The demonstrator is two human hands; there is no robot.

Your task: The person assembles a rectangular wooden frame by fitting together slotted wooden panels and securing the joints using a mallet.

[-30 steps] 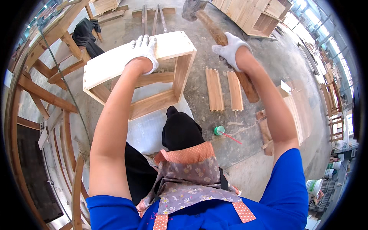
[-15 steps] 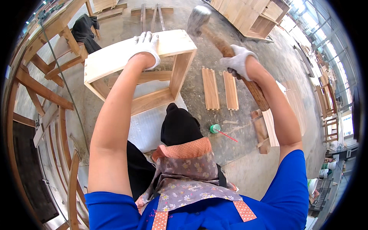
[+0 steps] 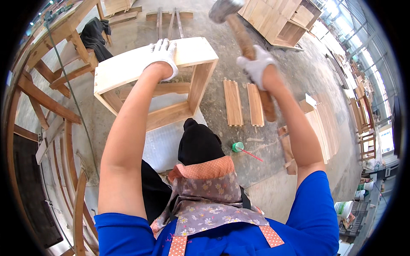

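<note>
My left hand [image 3: 163, 59], in a pale work glove, lies flat with fingers stretched out on the top board of an open wooden box frame [image 3: 194, 49]. The frame stands on edge on a white sheet [image 3: 164, 147], and my left forearm covers part of it. My gloved right hand [image 3: 258, 67] is closed round the wooden handle of a hammer [image 3: 240, 36]. Its metal head is raised beyond the frame's right end, close to the top of the picture, apart from the wood. Motion blurs the right hand and hammer slightly.
Two short wooden boards [image 3: 233, 103] lie side by side right of the frame. Nearer me is a small green container [image 3: 238, 147] with a thin red stick. Stacked slats [image 3: 322, 123] lie at right, a wooden cabinet [image 3: 277, 21] stands far right, and timber racking [image 3: 51, 106] lines the left.
My right hand has moved left and slightly upward with the hammer, whose head is now farther from me. My left hand and the frame stay almost in place.
</note>
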